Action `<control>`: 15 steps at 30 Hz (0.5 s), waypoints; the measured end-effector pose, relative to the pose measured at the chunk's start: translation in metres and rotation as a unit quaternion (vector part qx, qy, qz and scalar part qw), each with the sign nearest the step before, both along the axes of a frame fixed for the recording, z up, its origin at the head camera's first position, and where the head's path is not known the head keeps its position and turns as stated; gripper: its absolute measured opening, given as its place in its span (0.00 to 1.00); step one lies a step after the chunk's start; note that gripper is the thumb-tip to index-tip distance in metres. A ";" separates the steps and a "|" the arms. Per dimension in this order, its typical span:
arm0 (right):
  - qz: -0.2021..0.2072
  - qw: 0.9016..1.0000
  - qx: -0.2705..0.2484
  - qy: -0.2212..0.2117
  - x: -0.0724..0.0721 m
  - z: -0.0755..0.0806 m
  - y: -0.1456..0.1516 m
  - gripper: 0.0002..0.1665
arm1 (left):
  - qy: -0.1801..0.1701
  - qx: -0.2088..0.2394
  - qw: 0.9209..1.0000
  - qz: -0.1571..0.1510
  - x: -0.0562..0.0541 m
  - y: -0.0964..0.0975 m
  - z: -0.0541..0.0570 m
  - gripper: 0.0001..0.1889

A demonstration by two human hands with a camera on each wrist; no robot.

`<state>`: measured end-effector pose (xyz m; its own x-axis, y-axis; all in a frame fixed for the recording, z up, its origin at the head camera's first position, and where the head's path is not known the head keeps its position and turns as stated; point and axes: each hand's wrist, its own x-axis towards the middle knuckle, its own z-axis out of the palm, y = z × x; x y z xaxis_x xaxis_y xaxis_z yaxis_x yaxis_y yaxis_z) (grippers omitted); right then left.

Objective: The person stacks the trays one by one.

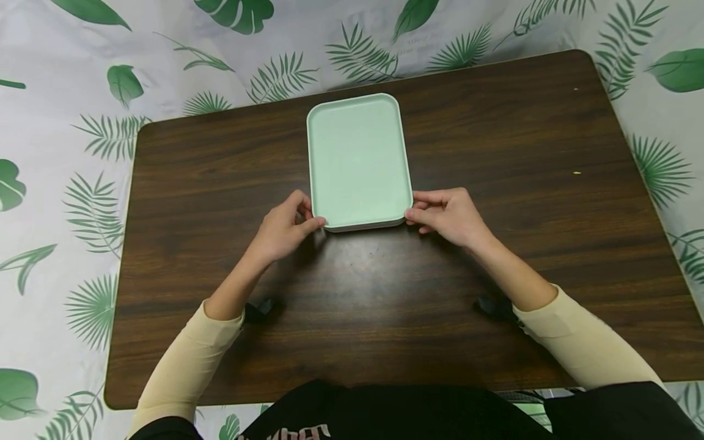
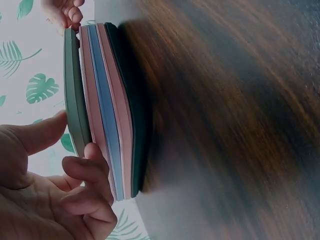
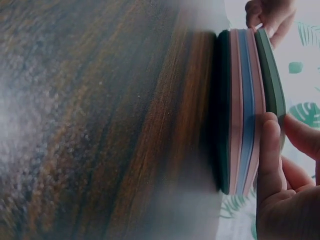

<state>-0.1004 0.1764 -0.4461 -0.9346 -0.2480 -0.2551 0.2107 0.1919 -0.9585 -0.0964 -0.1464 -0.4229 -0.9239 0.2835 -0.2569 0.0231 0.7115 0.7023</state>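
A light green rectangular tray [image 1: 359,162] lies on top of a stack of trays. My left hand [image 1: 283,226] pinches its near left corner, thumb on the rim and fingers below. At the near right corner my right hand [image 1: 451,215] grips the same tray, thumb on the edge. Under it, the left wrist view shows a pink tray [image 2: 94,85], a blue tray [image 2: 106,95], another pink tray [image 2: 117,95] and a dark green tray [image 2: 134,100] at the bottom. A narrow dark gap shows between the green tray and the pink one below.
The stack stands near the far edge of a dark wood-grain table [image 1: 495,153]. A small yellow speck [image 1: 576,173] lies on the right side. White cloth with green leaf prints [image 1: 357,55] surrounds the table.
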 end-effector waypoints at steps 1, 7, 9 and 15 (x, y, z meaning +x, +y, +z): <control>-0.002 1.000 0.002 0.002 0.000 0.000 0.000 0.26 | 0.007 -0.011 1.000 -0.001 0.001 0.001 0.001 0.16; -0.009 1.000 0.010 0.004 0.001 -0.001 0.000 0.26 | 0.046 -0.059 0.997 -0.004 0.006 0.006 0.003 0.18; -0.013 1.000 0.011 0.002 0.001 -0.001 0.000 0.26 | 0.057 -0.069 0.996 -0.003 0.008 0.007 0.002 0.17; -0.014 1.000 0.015 0.007 0.001 -0.001 -0.001 0.25 | 0.096 -0.110 0.989 0.006 0.014 0.011 0.001 0.16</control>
